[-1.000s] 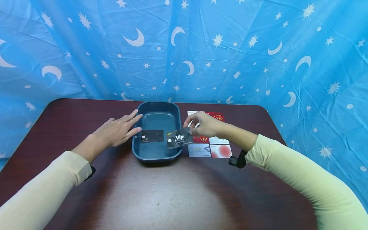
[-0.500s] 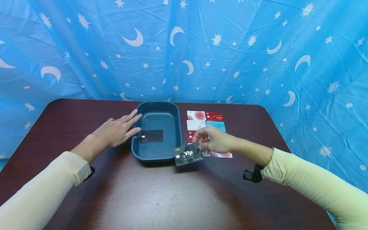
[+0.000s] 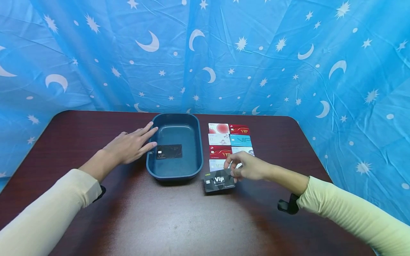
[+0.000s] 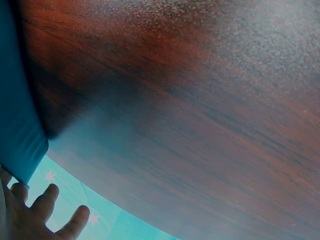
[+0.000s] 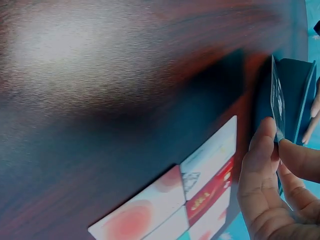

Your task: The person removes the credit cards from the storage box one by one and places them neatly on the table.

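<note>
My right hand pinches a dark grey "Vip" card by its right end, with the thumb and fingers on either face in the right wrist view. The card is held up off the table, just in front of the laid-out cards and right of the blue tray. My left hand rests its outstretched fingers on the tray's left rim. Inside the tray, toward its near end, lies a black VIP card. In the left wrist view the left hand's fingertips show at the lower left corner beside the tray's wall.
Two columns of cards lie flat right of the tray, among them a turquoise card, a red card and a white card with red circles. The dark wooden table ends at a blue star-patterned curtain.
My right hand has carried the grey card from over the tray's right rim toward me and to the right, uncovering more of the laid-out cards. The left hand has stayed on the rim.
</note>
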The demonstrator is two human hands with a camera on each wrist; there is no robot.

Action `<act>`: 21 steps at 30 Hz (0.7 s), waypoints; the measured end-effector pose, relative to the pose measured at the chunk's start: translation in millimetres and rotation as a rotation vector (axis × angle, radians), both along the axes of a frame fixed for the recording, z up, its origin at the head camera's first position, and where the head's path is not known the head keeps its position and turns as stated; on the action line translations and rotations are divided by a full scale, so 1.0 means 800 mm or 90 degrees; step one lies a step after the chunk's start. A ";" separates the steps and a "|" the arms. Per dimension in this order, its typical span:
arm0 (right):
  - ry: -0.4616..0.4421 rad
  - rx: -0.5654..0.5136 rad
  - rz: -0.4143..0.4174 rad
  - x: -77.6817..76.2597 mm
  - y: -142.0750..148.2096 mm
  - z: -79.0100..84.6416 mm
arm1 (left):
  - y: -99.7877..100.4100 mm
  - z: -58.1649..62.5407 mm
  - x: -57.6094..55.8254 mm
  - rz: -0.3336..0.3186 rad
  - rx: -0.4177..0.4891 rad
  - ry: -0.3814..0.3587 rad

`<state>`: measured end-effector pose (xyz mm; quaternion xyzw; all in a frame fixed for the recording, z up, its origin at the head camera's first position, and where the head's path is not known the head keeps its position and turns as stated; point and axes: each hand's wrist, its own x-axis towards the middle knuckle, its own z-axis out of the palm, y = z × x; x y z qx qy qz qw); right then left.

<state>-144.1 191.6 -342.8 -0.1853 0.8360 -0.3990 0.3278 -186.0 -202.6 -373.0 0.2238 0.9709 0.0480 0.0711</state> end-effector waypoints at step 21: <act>-0.032 -0.001 -0.046 -0.002 0.029 -0.043 | 0.001 0.002 0.001 0.002 -0.005 -0.001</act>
